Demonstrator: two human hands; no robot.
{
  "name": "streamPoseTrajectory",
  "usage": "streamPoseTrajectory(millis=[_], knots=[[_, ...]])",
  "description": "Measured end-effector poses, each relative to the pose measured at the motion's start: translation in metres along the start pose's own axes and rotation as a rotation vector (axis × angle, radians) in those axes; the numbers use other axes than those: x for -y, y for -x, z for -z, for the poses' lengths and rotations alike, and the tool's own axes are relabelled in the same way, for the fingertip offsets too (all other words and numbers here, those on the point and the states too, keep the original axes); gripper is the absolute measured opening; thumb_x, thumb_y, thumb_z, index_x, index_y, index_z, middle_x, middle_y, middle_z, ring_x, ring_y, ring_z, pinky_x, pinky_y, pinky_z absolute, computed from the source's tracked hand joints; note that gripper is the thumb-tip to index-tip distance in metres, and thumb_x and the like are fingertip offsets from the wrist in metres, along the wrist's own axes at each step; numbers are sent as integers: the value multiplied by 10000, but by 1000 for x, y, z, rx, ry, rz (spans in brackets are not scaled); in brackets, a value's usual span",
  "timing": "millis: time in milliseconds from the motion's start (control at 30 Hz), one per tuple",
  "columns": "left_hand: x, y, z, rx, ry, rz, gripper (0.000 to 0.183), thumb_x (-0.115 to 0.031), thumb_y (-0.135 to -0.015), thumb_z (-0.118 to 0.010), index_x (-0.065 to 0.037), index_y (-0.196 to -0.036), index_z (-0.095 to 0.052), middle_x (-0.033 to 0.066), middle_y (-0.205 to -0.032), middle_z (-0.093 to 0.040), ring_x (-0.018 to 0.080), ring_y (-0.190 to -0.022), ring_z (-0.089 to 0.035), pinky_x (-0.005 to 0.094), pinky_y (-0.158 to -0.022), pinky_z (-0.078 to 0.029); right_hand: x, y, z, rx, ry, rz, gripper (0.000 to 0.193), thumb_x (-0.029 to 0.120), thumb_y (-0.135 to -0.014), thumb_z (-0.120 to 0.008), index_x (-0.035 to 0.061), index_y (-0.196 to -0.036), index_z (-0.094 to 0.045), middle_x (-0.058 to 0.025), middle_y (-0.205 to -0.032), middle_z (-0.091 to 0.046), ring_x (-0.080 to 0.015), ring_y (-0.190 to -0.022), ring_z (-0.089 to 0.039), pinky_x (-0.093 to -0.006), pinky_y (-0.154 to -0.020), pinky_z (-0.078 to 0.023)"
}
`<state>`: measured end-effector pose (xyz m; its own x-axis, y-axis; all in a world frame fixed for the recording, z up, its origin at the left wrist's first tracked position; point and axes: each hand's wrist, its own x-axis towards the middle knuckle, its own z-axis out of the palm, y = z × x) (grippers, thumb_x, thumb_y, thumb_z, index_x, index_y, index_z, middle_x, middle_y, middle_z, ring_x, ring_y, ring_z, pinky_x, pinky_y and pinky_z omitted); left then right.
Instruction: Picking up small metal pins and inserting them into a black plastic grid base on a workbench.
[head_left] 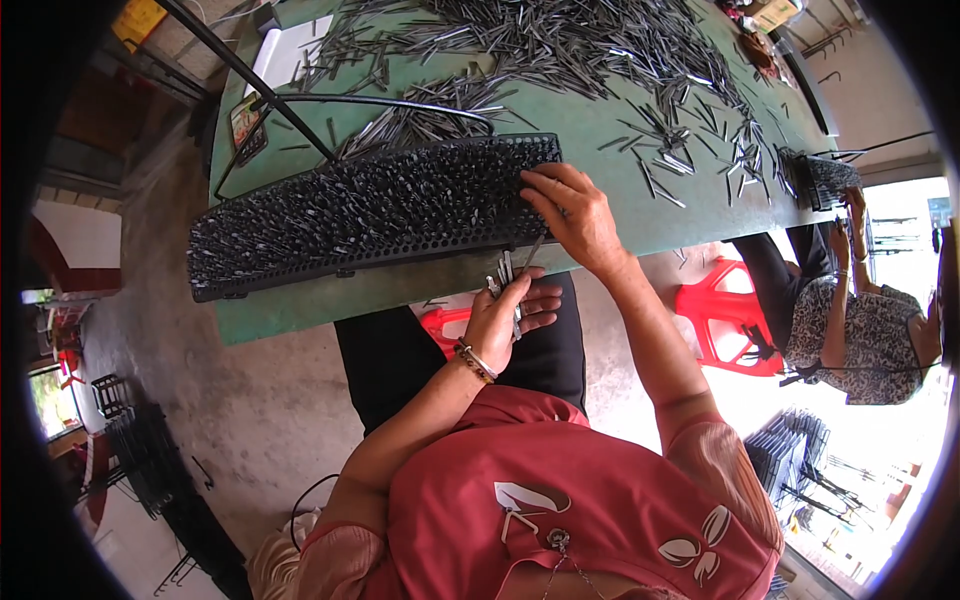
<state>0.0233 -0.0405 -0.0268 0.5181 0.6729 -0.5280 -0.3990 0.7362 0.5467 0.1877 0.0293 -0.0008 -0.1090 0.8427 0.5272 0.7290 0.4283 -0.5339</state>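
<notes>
My left hand is closed around a small bundle of metal pins just below the bench edge. My right hand, fingers curled, rests on the black perforated rack; I'd best seat each pin upright, one per hole.

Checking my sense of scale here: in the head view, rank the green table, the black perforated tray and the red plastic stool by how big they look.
1. Green table, largest by far.
2. Black perforated tray, lying on the table.
3. Red plastic stool, smallest, but it stands lower, farther from the camera and partly hidden, so its true size is unsure.
</notes>
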Motion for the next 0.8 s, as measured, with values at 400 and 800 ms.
streamPoseTrajectory(millis=[400,800], knots=[[-2,0,-2,31,-23,10,296,-265,-962,-478,-48,-1147,-555,141,-1019,-651,200,-898,-642,334,-772,-544,-5,1,16,-17,22,-103,217,54,-761,-711,40,-976,-686,-91,-881,-654,-253,-786,-611,-330,-698,-483],[-2,-1,-2,29,-19,18,288,-252,-964,-474,-41,-1142,-557,137,-1004,-656,196,-880,-646,331,-761,-548,-11,6,35,-29,-49,-171,226,38,-778,-673,54,-1003,-679,-82,-927,-645,-227,-788,-611,-323,-763,-456]])
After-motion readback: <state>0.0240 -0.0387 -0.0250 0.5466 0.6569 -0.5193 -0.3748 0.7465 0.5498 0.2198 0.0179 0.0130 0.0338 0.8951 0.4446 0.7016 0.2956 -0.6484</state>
